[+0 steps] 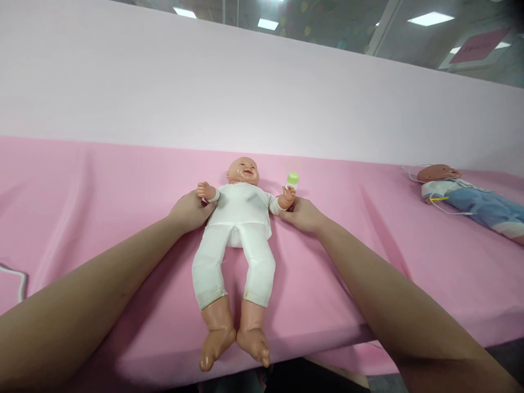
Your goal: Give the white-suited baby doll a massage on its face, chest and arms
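Left hand [190, 211] holding one arm of white-clad doll [241, 206], supine between hands; right hand [303, 214] holding other arm; green-capped container [292, 179] just beyond right hand; pink cloth [315, 284] beneath

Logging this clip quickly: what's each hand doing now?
Left hand: holding the white-clad doll by one arm, partly hidden.
Right hand: holding its other arm, also partly hidden.

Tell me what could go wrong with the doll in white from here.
The doll in white lies with its feet at the near edge of the pink-covered table, so a pull that way might slide it off. The green-capped bottle is close to the right hand, so a sideways move could knock it.
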A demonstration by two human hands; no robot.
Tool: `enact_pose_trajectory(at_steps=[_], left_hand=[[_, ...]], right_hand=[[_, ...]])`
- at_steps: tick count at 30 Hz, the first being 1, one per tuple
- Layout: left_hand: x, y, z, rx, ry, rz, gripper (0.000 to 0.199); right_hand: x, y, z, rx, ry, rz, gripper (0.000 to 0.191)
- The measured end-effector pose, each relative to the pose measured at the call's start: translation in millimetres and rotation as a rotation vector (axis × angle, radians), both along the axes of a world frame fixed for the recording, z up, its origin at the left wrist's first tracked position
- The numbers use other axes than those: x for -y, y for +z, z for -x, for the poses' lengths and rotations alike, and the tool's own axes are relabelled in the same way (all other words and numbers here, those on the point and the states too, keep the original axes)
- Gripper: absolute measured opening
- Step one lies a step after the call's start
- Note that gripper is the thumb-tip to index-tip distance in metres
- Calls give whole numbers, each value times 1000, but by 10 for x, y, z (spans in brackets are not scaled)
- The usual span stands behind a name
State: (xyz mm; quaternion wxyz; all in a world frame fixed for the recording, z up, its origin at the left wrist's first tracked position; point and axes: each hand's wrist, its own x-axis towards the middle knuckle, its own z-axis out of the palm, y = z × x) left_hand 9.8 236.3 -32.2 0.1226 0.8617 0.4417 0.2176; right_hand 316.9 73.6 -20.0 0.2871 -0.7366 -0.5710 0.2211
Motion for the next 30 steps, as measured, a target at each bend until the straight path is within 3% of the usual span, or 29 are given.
enact_pose_trajectory(at_steps=[30], left_hand=[[25, 31, -15, -25, 29, 19, 32]], right_hand=[[15, 24, 16, -11, 3, -13, 41]])
